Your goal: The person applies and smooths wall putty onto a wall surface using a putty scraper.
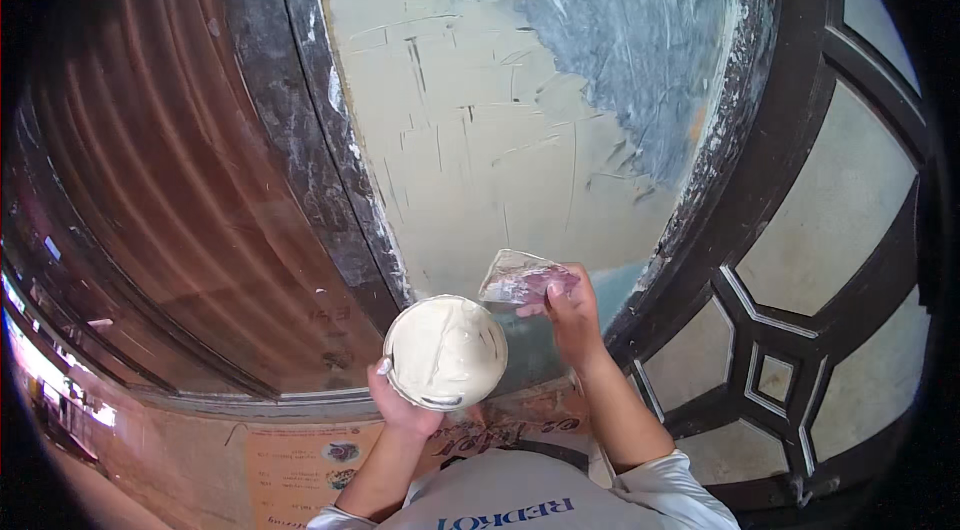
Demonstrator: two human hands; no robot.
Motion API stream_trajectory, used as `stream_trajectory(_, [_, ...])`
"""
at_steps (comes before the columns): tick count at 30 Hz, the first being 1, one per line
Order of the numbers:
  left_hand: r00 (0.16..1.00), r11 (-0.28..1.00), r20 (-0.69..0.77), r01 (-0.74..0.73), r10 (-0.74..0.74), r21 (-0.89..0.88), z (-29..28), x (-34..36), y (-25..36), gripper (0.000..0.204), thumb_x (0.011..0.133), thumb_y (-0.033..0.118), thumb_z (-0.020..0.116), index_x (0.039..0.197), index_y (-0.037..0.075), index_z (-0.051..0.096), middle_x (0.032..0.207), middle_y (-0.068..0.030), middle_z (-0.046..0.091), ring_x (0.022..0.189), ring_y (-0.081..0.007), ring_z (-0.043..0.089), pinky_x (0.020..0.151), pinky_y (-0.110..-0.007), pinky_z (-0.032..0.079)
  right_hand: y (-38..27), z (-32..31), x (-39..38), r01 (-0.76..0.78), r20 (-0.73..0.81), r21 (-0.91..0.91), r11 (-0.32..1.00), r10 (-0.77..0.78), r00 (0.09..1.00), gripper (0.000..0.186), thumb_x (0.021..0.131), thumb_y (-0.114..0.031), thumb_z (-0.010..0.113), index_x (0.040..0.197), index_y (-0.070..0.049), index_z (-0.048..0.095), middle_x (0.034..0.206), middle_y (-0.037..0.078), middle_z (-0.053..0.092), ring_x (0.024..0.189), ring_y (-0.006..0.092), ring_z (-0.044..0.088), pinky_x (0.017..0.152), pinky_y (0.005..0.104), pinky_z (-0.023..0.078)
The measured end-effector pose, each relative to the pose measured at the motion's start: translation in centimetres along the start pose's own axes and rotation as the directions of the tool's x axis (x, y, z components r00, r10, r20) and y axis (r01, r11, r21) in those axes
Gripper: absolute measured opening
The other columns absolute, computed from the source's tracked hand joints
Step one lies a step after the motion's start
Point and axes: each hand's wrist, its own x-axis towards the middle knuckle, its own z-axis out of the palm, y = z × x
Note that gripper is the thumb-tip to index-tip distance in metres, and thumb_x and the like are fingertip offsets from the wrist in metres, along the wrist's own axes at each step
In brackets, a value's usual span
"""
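Note:
My left hand [402, 402] grips the lower left rim of a round tub of cream putty [447, 350], its fingers partly hidden beneath. Smeared putty fills the tub nearly to its edge. To the right of the tub, my right hand [566, 315] pinches a flat, see-through scraper [520, 278] between thumb and fingers. Purple-red tint and whitish smears show on the scraper, which is apart from the tub. Beyond both hands stands a wall panel [470, 150] spread with cream putty and marked by ridges. At its upper right is a bare-looking blue-grey patch [640, 40].
Dark, paint-chipped frames [300, 100] border the panel. On the left is a brown curtain-like surface [170, 160] behind glass. A dark door with pale panels [830, 200] stands at the right. Printed cardboard [290, 470] lies below, near my left forearm.

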Motion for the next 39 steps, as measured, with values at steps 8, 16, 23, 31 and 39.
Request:
stream_trajectory(8, [1.000,0.999,-0.003,0.028,-0.028,0.045,-0.2,0.4,2.0,0.071,0.082,0.048,0.039,0.138,0.003,0.046,0.138,-0.0178,0.049,0.124,-0.0359,0.050,0.105,-0.049,0.039,1.1,1.8,-0.7,0.136,0.111,-0.274,0.952,-0.109,0.988,0.019,0.099,-0.015,0.050,0.115,-0.003,0.048,0.109,0.010,0.059,0.100,0.0176,0.059,0.082,0.0336,0.051])
stream_trajectory(16, [1.000,0.996,-0.007,0.002,-0.001,0.085,-2.3,1.3,3.6,0.073,0.083,0.050,0.037,0.137,0.001,0.044,0.136,-0.0189,0.050,0.121,-0.0353,0.051,0.103,-0.047,0.041,0.2,3.7,-0.2,0.488,0.466,-0.772,0.407,-0.161,0.870,0.043,0.072,0.007,0.061,0.110,-0.012,0.063,0.104,0.008,0.063,0.097,0.0335,0.057,0.084,0.0401,0.049])
stream_trajectory(23, [0.998,0.994,0.062,-0.022,0.015,0.108,-2.5,1.5,5.3,0.073,0.085,0.051,0.036,0.138,0.001,0.043,0.134,-0.0193,0.051,0.121,-0.0351,0.052,0.102,-0.047,0.043,-0.8,4.9,0.6,0.339,0.211,-0.769,0.542,-0.285,0.935,0.022,0.082,0.000,0.056,0.102,-0.003,0.062,0.098,0.015,0.065,0.090,0.0342,0.062,0.081,0.0393,0.050])
stream_trajectory(31, [0.993,0.996,0.096,0.055,-0.062,0.074,-3.2,1.3,7.4,0.074,0.084,0.052,0.036,0.138,0.002,0.043,0.136,-0.0175,0.049,0.122,-0.0349,0.051,0.101,-0.048,0.043,0.1,5.1,1.5,0.408,0.381,-0.864,0.295,-0.147,0.913,0.018,0.085,-0.007,0.061,0.102,-0.004,0.062,0.091,0.013,0.065,0.087,0.0304,0.062,0.079,0.0380,0.050])
stream_trajectory(39, [0.984,0.995,0.153,0.081,-0.088,0.055,-4.4,2.1,8.1,0.073,0.083,0.050,0.038,0.139,0.003,0.043,0.136,-0.0172,0.049,0.123,-0.0359,0.050,0.103,-0.049,0.042,-5.7,10.9,3.5,0.147,0.139,-0.832,0.535,-0.056,0.989,0.030,0.081,-0.018,0.067,0.107,-0.006,0.060,0.089,0.017,0.067,0.079,0.0317,0.066,0.073,0.0365,0.052])
